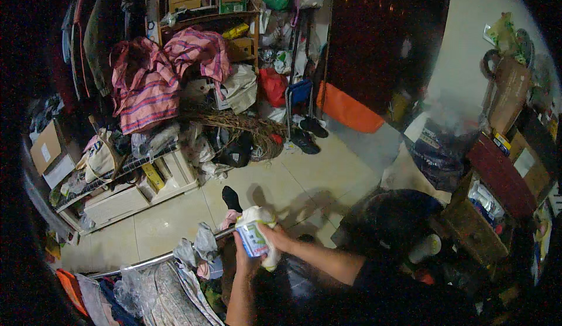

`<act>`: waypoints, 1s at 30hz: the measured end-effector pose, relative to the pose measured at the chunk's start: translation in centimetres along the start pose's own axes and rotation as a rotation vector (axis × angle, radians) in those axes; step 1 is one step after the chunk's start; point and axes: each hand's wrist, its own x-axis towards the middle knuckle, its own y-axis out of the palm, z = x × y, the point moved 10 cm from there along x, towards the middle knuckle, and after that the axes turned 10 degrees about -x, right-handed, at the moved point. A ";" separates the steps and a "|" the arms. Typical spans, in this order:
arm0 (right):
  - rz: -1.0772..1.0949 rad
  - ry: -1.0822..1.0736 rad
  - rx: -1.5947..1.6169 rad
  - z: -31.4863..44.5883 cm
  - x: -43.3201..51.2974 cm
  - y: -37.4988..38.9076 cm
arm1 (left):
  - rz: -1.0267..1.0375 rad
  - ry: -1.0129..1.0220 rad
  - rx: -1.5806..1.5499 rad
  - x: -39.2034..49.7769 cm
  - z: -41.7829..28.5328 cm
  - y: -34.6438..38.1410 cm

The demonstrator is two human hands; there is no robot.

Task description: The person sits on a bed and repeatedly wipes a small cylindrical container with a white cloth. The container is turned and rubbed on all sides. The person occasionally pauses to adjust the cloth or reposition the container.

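In front of me, my left hand (pixel 247 255) grips a container (pixel 251 240) with a blue, white and green label that bears writing. My right hand (pixel 276 238) is at the container's right side, holding a white cloth (pixel 257 214) with yellow edging against it. The cloth shows above the container and hangs down below my right hand. Part of it is hidden by the hand, and the fingers are slightly blurred. Just beyond my hands, a metal rail (pixel 158 260) carries small grey cloths (pixel 205 241) and a pink cloth (pixel 229 219).
Draped clothes and plastic (pixel 153 291) occupy the lower left. A low white cabinet (pixel 118 207) stands across the tiled floor (pixel 171 220). Black shoes (pixel 305 140) lie by a blue folding stool (pixel 300 91). Cardboard boxes (pixel 476 234) crowd the right, near a dark bag (pixel 439 150).
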 end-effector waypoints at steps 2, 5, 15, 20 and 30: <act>0.001 -0.018 0.120 1.8 -0.3 -1.1 | -0.064 -0.043 0.223 -0.9 0.3 3.8; -0.068 -0.080 -0.067 1.9 0.4 -2.9 | -0.101 -0.017 0.406 -0.7 0.5 1.8; -0.065 -0.531 -0.761 1.9 -1.8 3.9 | -0.050 0.376 -0.206 0.1 -3.8 -0.8; -0.009 -0.146 -0.117 -0.5 -0.3 1.2 | -0.171 0.150 -0.026 0.1 -1.5 -0.2; -0.143 -0.437 -0.165 3.5 -0.1 -2.2 | -0.185 0.468 0.585 -0.8 -3.0 2.7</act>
